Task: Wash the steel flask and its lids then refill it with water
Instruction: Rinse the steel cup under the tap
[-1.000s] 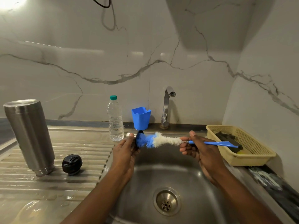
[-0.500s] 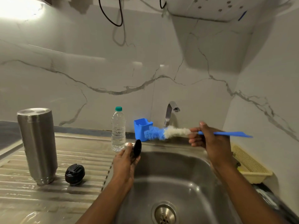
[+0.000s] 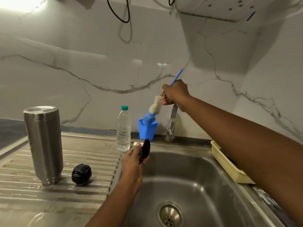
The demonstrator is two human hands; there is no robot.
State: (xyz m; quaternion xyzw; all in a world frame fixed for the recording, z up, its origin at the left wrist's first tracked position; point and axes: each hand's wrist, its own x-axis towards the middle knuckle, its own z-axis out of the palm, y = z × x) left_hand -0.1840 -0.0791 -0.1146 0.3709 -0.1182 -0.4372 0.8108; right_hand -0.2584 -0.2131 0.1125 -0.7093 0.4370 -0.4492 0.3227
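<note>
The steel flask (image 3: 44, 143) stands upside down on the ribbed drainboard at the left. A black inner lid (image 3: 81, 174) lies beside it. My left hand (image 3: 133, 163) grips the steel outer lid (image 3: 144, 149) over the sink's left edge, its black inside facing right. My right hand (image 3: 174, 92) holds the blue-handled bottle brush (image 3: 153, 110) near the wall, brush end tilted down with its blue tip inside the blue cup (image 3: 147, 131).
A clear water bottle (image 3: 123, 128) stands left of the blue cup. The tap (image 3: 172, 123) rises behind the sink basin (image 3: 188, 185). A yellow basket (image 3: 229, 166) sits on the right counter, partly hidden by my right arm.
My right hand lifted the brush away from the lid, swung it toward the back wall and tipped its head down into the blue cup. My left hand kept holding the lid.
</note>
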